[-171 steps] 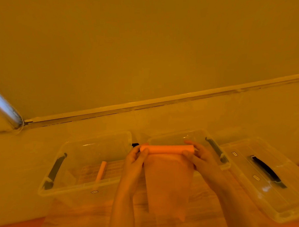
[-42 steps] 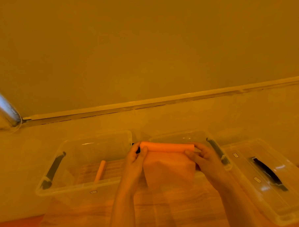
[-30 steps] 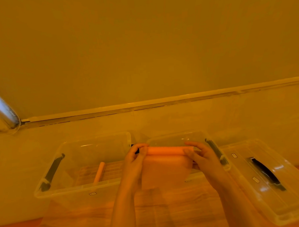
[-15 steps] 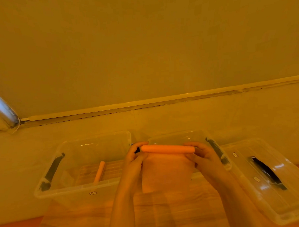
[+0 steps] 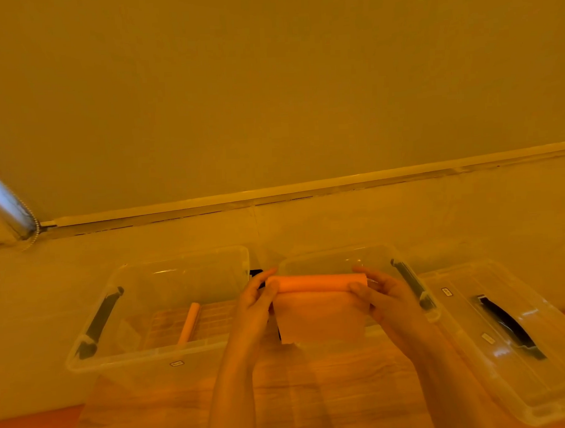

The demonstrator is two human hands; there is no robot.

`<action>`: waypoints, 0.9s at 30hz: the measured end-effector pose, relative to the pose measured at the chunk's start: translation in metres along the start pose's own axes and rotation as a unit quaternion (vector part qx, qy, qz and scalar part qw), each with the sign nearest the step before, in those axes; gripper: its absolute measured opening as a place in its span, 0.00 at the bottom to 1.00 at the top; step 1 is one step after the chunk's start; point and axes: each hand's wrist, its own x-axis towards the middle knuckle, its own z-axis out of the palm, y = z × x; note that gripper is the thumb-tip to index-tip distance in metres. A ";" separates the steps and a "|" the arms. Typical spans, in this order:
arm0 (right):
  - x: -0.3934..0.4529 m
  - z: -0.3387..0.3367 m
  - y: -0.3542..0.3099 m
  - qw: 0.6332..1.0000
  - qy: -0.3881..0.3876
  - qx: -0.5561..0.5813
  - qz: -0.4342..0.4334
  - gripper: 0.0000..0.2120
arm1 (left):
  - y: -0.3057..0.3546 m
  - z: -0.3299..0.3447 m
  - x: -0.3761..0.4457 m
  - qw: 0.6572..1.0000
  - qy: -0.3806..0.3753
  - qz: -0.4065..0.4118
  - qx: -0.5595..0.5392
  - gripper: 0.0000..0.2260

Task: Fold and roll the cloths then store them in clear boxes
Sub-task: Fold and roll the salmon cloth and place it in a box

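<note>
Orange cloth (image 5: 317,309) held in the air over the table's (image 5: 314,390) near part, top portion rolled, loose tail hanging. Gripped at the roll's ends: left hand (image 5: 256,307) and right hand (image 5: 380,293), fingers curled round it. Behind: two clear boxes, left box (image 5: 151,352) containing one rolled cloth (image 5: 189,324), right box (image 5: 338,260) partly hidden by hands. Lid (image 5: 507,343) at right.
</note>
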 end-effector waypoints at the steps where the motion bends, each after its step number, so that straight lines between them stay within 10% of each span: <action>1: 0.000 0.000 -0.001 1.000 -0.001 -0.004 0.001 0.16 | 0.001 0.001 0.000 1.000 0.003 -0.004 -0.006 0.14; 20: -0.004 0.007 -0.002 0.994 0.028 -0.096 -0.034 0.06 | 0.010 0.003 -0.006 0.999 0.023 0.020 -0.023 0.08; 27: -0.004 0.002 -0.003 0.995 0.001 -0.097 -0.023 0.17 | 0.010 0.000 -0.006 0.998 0.023 -0.033 -0.040 0.07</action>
